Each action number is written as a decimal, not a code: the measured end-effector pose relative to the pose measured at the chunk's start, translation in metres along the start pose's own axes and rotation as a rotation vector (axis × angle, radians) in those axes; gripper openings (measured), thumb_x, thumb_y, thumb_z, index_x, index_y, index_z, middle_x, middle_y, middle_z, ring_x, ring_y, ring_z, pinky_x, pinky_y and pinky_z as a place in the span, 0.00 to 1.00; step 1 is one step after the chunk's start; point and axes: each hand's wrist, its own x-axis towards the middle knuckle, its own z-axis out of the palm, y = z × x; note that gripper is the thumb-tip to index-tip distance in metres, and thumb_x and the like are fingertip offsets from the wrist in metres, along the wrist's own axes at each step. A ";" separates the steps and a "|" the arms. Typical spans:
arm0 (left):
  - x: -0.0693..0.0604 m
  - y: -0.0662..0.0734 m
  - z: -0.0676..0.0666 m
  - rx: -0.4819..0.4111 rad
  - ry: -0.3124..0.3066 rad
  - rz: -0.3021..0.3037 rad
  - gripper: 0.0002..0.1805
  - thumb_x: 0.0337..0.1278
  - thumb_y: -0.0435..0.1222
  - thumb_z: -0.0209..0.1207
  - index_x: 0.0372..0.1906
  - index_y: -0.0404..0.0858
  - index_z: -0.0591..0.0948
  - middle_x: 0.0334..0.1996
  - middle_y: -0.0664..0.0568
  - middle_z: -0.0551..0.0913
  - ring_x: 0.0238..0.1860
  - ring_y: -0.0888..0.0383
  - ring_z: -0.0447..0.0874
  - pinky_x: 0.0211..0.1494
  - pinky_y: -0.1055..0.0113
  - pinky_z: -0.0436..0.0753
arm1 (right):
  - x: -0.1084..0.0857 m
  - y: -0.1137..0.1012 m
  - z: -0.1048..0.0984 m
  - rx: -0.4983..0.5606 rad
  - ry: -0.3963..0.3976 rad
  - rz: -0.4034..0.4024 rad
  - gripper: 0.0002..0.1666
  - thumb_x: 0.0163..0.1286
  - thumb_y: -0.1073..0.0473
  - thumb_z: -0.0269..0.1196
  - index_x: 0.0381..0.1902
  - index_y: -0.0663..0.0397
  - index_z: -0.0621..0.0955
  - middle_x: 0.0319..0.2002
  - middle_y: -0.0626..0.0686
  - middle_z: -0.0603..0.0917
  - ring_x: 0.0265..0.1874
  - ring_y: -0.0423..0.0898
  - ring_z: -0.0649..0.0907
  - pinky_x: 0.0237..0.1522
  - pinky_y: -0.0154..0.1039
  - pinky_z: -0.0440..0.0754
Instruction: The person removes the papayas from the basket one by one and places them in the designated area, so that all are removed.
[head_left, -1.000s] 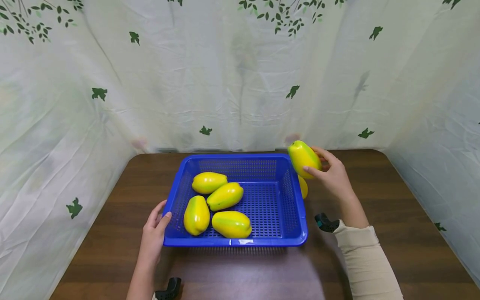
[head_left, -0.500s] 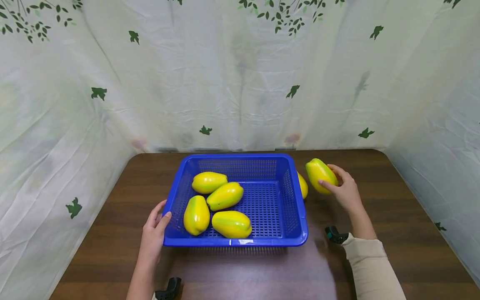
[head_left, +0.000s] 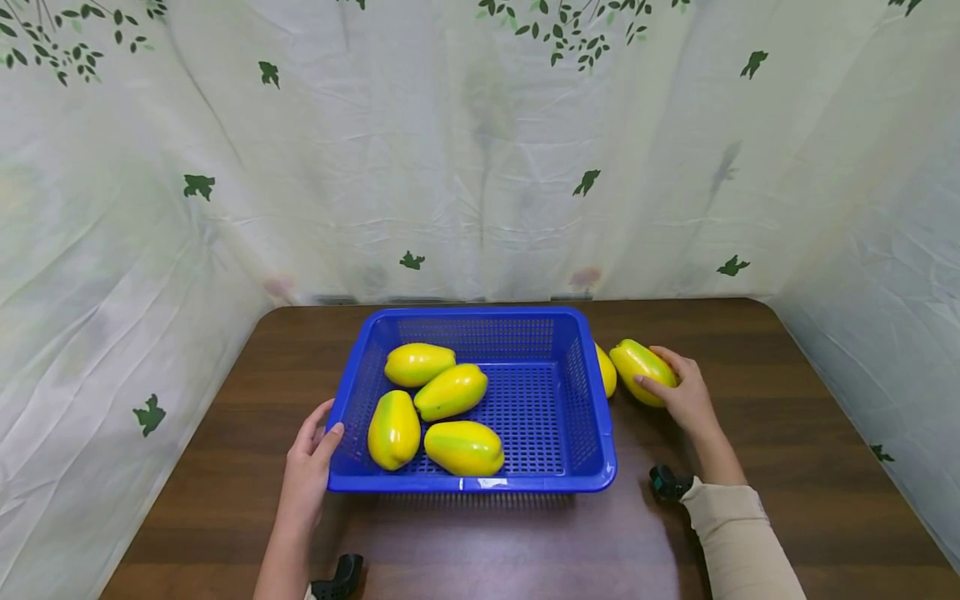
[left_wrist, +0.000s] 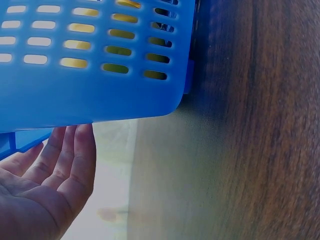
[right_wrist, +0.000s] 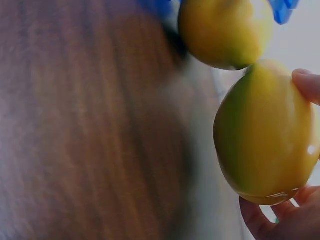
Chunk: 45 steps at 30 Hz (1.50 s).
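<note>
A blue perforated plastic basket point(head_left: 573, 482) sits mid-table, with several yellow-green papayas point(head_left: 462, 448) lying in its left half. My left hand point(head_left: 306, 462) grips the basket's left rim, thumb on top and fingers outside; the left wrist view shows those fingers point(left_wrist: 82, 160) against the rim's underside. Right of the basket, my right hand point(head_left: 686, 396) holds another papaya point(head_left: 641, 371) low over the table, thumb on its near side. Whether this papaya rests on the wood cannot be told. Just beside it is one more papaya point(right_wrist: 225, 30), partly hidden behind the basket's right wall in the head view.
The brown wooden table point(head_left: 810, 467) extends around the basket on all sides. A pale curtain point(head_left: 480, 167) printed with leaves and birds hangs behind its far edge and along both sides. Each wrist carries a small black device point(head_left: 667, 483).
My right hand has carried its papaya from above the basket's right rim rightward and down to near table height, beside the other papaya outside. My left hand and the basket stay put.
</note>
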 end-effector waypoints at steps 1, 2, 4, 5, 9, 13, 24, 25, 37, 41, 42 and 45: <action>0.000 0.000 0.000 -0.001 0.000 0.000 0.28 0.63 0.52 0.45 0.66 0.50 0.58 0.53 0.42 0.69 0.42 0.54 0.74 0.40 0.70 0.77 | 0.000 0.001 0.001 0.002 -0.001 0.004 0.38 0.57 0.45 0.64 0.61 0.56 0.67 0.55 0.63 0.62 0.50 0.59 0.63 0.47 0.54 0.61; 0.000 0.000 0.000 -0.004 0.000 0.002 0.28 0.63 0.52 0.45 0.66 0.50 0.59 0.53 0.42 0.69 0.42 0.54 0.74 0.40 0.70 0.77 | 0.000 0.002 0.001 0.003 -0.002 0.007 0.39 0.57 0.45 0.64 0.62 0.55 0.66 0.55 0.63 0.62 0.50 0.59 0.63 0.47 0.54 0.61; 0.000 0.001 0.001 -0.010 -0.001 0.005 0.28 0.63 0.51 0.45 0.66 0.50 0.59 0.53 0.42 0.69 0.42 0.53 0.74 0.40 0.70 0.77 | -0.001 0.003 0.002 0.008 -0.003 0.009 0.39 0.57 0.45 0.64 0.62 0.55 0.66 0.55 0.63 0.62 0.50 0.59 0.62 0.47 0.54 0.61; -0.001 0.001 0.001 -0.010 -0.001 0.007 0.28 0.63 0.51 0.45 0.66 0.50 0.59 0.53 0.42 0.69 0.42 0.53 0.74 0.40 0.70 0.77 | -0.001 0.004 0.003 0.008 -0.004 0.008 0.39 0.57 0.44 0.63 0.62 0.55 0.66 0.55 0.63 0.61 0.50 0.59 0.62 0.48 0.55 0.61; -0.001 0.002 0.001 -0.007 0.002 0.010 0.28 0.63 0.51 0.44 0.66 0.50 0.59 0.53 0.42 0.69 0.42 0.53 0.74 0.41 0.70 0.77 | -0.001 0.006 0.004 0.008 -0.005 0.005 0.39 0.57 0.44 0.63 0.62 0.55 0.66 0.56 0.63 0.61 0.51 0.60 0.61 0.48 0.56 0.60; 0.000 0.002 0.001 -0.006 0.007 0.010 0.28 0.63 0.51 0.44 0.66 0.50 0.59 0.53 0.42 0.69 0.42 0.53 0.74 0.40 0.70 0.77 | -0.002 0.006 0.004 0.011 -0.005 -0.011 0.38 0.57 0.45 0.63 0.62 0.56 0.66 0.56 0.63 0.61 0.52 0.60 0.61 0.49 0.56 0.60; -0.001 0.001 0.000 0.002 0.008 0.011 0.27 0.63 0.51 0.44 0.66 0.50 0.59 0.51 0.42 0.69 0.41 0.53 0.74 0.39 0.70 0.77 | -0.006 -0.019 -0.005 0.011 -0.001 -0.075 0.39 0.58 0.48 0.64 0.63 0.57 0.64 0.61 0.64 0.57 0.57 0.65 0.59 0.53 0.64 0.57; -0.001 0.001 0.000 0.001 0.007 0.013 0.27 0.63 0.51 0.44 0.66 0.50 0.59 0.52 0.42 0.69 0.41 0.53 0.74 0.39 0.70 0.77 | -0.007 -0.022 -0.006 0.009 0.003 -0.094 0.39 0.58 0.49 0.64 0.63 0.57 0.65 0.61 0.64 0.57 0.58 0.64 0.59 0.54 0.63 0.57; -0.001 0.002 0.001 -0.011 -0.002 0.012 0.27 0.64 0.50 0.43 0.66 0.50 0.58 0.52 0.41 0.68 0.42 0.52 0.74 0.40 0.70 0.77 | -0.028 -0.074 -0.002 0.055 -0.003 -0.296 0.35 0.58 0.58 0.64 0.62 0.57 0.65 0.59 0.60 0.63 0.56 0.58 0.64 0.55 0.57 0.61; -0.001 0.002 0.001 -0.006 0.001 0.010 0.27 0.64 0.51 0.43 0.66 0.51 0.58 0.53 0.42 0.68 0.43 0.51 0.73 0.41 0.69 0.77 | -0.038 -0.091 0.007 0.045 -0.031 -0.331 0.35 0.58 0.58 0.65 0.62 0.54 0.66 0.59 0.59 0.64 0.54 0.60 0.66 0.51 0.60 0.64; -0.002 0.002 0.001 -0.005 0.002 0.008 0.27 0.64 0.51 0.43 0.66 0.51 0.58 0.53 0.43 0.68 0.44 0.51 0.73 0.41 0.69 0.77 | -0.040 -0.095 0.010 0.040 -0.040 -0.336 0.35 0.57 0.57 0.65 0.62 0.53 0.66 0.59 0.58 0.64 0.54 0.60 0.67 0.51 0.60 0.64; -0.002 0.002 0.001 -0.001 0.003 0.014 0.27 0.64 0.51 0.43 0.66 0.51 0.58 0.53 0.43 0.68 0.44 0.50 0.73 0.41 0.70 0.77 | -0.047 -0.107 0.021 0.028 -0.081 -0.376 0.36 0.57 0.56 0.65 0.62 0.53 0.65 0.58 0.57 0.65 0.54 0.59 0.67 0.51 0.59 0.65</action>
